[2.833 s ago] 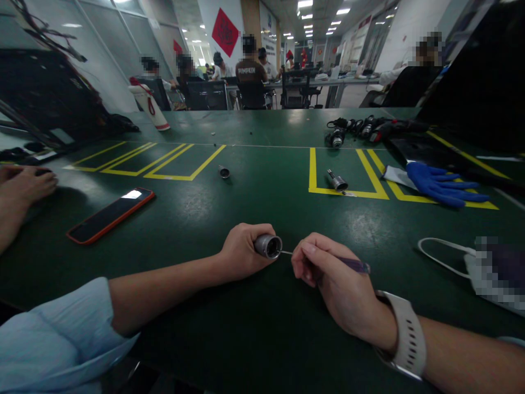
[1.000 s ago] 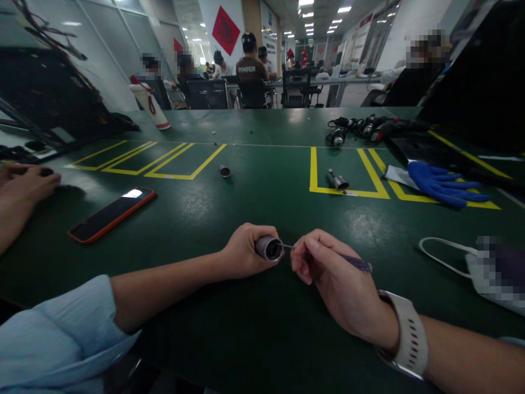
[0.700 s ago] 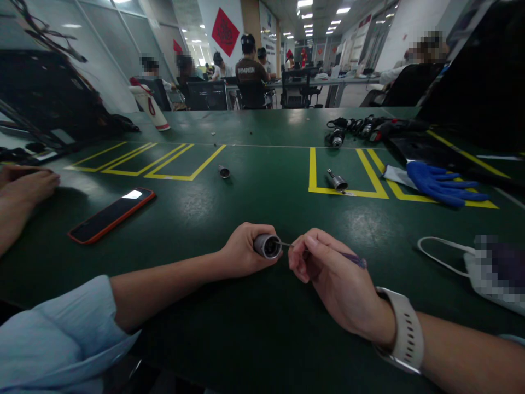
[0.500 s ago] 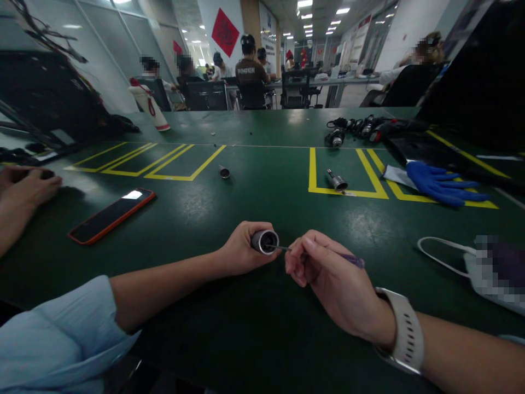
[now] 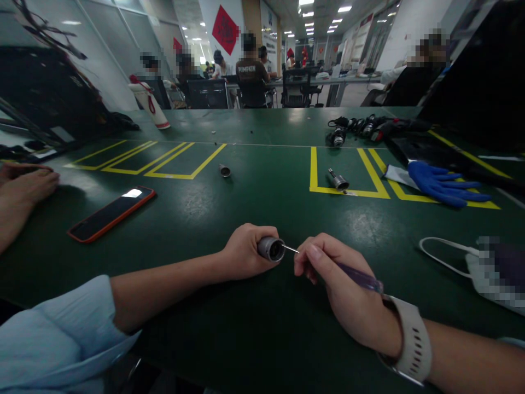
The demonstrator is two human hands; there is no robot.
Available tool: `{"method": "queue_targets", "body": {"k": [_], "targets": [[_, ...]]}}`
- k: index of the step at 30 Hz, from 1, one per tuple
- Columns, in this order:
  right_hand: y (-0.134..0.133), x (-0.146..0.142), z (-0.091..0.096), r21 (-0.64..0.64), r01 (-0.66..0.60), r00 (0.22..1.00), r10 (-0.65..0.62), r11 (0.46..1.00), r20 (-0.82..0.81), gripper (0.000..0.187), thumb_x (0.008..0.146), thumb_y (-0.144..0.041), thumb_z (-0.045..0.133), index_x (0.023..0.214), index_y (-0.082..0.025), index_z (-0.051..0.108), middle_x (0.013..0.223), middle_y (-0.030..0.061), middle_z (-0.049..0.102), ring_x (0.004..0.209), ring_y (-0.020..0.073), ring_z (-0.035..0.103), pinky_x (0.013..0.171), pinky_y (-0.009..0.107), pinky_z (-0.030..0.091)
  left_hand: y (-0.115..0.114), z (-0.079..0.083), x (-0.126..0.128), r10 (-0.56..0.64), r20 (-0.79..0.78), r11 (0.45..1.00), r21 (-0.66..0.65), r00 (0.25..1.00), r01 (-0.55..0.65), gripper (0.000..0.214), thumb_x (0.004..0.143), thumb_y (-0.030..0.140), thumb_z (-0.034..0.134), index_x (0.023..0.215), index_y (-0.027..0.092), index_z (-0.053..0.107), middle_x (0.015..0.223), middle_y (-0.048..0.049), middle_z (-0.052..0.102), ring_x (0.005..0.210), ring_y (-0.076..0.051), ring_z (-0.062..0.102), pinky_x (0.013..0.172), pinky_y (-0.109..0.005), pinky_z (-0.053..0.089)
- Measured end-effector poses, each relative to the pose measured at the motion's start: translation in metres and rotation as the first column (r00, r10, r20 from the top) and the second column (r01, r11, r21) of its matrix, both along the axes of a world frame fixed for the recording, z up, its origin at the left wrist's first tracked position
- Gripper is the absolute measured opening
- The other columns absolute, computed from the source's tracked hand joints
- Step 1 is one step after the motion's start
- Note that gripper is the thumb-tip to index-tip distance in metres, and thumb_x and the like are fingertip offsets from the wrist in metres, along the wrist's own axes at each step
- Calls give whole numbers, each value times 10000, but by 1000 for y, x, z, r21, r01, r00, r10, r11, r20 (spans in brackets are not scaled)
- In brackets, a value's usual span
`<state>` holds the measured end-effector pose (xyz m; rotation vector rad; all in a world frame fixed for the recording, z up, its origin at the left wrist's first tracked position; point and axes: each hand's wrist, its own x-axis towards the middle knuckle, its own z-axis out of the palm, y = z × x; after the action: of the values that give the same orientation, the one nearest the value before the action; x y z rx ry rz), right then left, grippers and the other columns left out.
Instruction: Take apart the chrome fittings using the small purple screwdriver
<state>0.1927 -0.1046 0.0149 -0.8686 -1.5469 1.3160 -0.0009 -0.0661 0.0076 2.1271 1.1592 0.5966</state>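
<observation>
My left hand is wrapped round a grey metal cylindrical connector, its open round end turned to the right. Inside that end I see a dark core. A screwdriver with a clear purple handle lies in my right hand, held much like a pen between thumb and fingers. Its thin shaft points left, with the tip at the rim of the connector; whether it touches is unclear. Farther off on the green table stand a small metal cap-like part and another metal connector part.
An orange-cased phone lies to the left, near another person's hand. To the right are a blue glove and a white mask. Dark cables with connectors lie at the back right. Yellow tape marks the tabletop.
The screwdriver has drawn back to the right, its tip moving from inside the connector to its rim. My left hand and the connector have shifted slightly right, the opening turned more sideways.
</observation>
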Motion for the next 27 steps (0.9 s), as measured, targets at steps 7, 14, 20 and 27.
{"method": "queue_targets", "body": {"k": [7, 14, 20, 27], "targets": [[-1, 2, 2, 105, -45, 997, 39, 993, 59, 292, 941, -299, 419, 735, -186, 592, 687, -2, 568, 626, 120, 513, 585, 266, 397, 0, 0, 0, -21, -2, 1000, 20, 1000, 21, 92, 685, 183, 612, 643, 148, 539, 536, 47, 532, 489, -70, 481, 468, -174, 340], [0, 1, 2, 162, -4, 997, -8, 987, 74, 313, 933, -298, 409, 694, -176, 570, 623, -12, 542, 576, 106, 494, 540, 244, 383, 0, -2, 0, -4, -31, 999, 36, 1000, 5, 104, 695, 201, 606, 637, 153, 534, 534, 51, 528, 497, -70, 475, 484, -181, 340], [-4, -1, 5, 307, 16, 970, -89, 951, 224, 309, 927, -253, 410, 675, -161, 562, 593, -14, 520, 554, 98, 490, 530, 242, 356, -2, -2, 2, 8, -199, 977, 210, 980, 35, 89, 674, 214, 621, 650, 157, 556, 562, 41, 532, 524, -90, 483, 518, -217, 327], [-2, -1, 7, 193, 2, 975, -45, 981, 219, 351, 911, -253, 419, 590, -168, 532, 530, -29, 480, 509, 91, 461, 500, 239, 336, 0, 0, 2, -56, -251, 956, 266, 966, 125, 104, 643, 180, 625, 733, 162, 577, 654, 8, 588, 622, -134, 523, 635, -272, 376]]}}
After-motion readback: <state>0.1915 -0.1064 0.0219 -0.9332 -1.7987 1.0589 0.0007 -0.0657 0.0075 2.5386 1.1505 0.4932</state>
